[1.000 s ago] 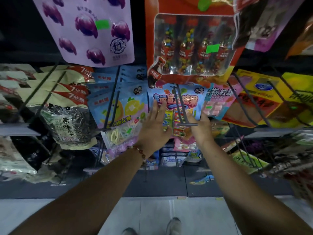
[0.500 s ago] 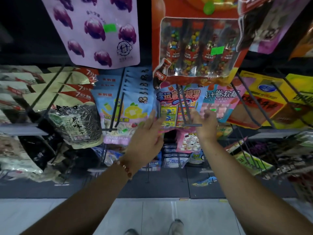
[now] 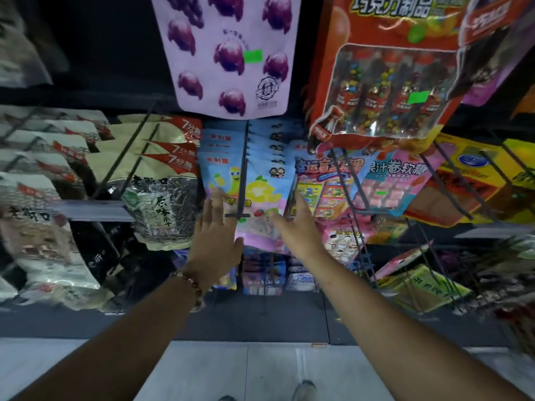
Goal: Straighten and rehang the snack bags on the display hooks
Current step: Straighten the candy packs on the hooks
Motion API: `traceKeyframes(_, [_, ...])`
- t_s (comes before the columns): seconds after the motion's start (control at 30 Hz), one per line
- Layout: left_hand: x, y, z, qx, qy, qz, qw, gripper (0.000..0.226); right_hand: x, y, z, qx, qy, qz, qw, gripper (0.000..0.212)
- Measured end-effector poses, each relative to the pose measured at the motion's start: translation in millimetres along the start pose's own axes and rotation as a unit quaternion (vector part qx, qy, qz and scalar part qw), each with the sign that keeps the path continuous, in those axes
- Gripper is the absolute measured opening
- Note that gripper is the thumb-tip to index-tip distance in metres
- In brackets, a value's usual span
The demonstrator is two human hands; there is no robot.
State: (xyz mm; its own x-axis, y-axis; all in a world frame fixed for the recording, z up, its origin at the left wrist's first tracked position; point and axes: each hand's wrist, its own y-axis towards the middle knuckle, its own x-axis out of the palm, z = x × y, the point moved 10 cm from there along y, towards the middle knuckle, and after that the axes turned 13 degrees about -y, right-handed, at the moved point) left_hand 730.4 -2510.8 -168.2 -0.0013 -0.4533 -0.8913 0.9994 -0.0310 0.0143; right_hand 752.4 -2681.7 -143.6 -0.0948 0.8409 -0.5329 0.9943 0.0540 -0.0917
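So both hands are shifting over compared to half a second back: they were framing the blind-box pack (image 3: 328, 183), and now they're sitting on either side of the blue bags (image 3: 254, 180) just left of it. The left hand (image 3: 215, 241) is flat and spread, fingers pointing up along the left edge of the front blue bag, thumb poking toward the bag's pink bottom; can't tell for sure if it's actually touching or just hovering in front. The right hand (image 3: 298, 227) is open too, fingers splayed, reaching in at the right edge of that same bag, right where it borders the blind-box pack. Neither hand is pinching anything.

The blue bags are hanging in a stack on a black hook (image 3: 241, 180), whose crossbar tip is showing between the two hands. Left of the blue bags the seed bags (image 3: 157, 204) are hanging in rows, above them the purple bag (image 3: 231, 56), and up right of them the red candy pack (image 3: 385, 82). There's a bead bracelet (image 3: 188, 280) on the left wrist.
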Motion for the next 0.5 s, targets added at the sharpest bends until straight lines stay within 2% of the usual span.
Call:
traceKeyframes(0.1, [-5.1,0.9,0.5,0.033,-0.003,-0.005,0.999,0.087,9.9,8.1,-1.8,-0.003,-0.001,-0.009,1.0,0.053])
traceKeyframes(0.3, [-11.5,-14.8,-6.7,0.07,0.022,-0.008,0.997,0.077,4.7,-8.4,-10.9,-0.02,-0.079,-0.005,0.997,0.063])
traceKeyframes(0.37, [-9.7,-22.8,-14.2,0.077,0.031,-0.019,0.996,0.074,1.8,-17.5,-7.6,-0.038,-0.156,0.006,0.987,0.07])
traceKeyframes(0.5, [-15.0,-43.6,-19.4,0.104,0.037,-0.033,0.993,0.07,7.4,-41.6,11.9,-0.024,-0.336,-0.01,0.941,0.079])
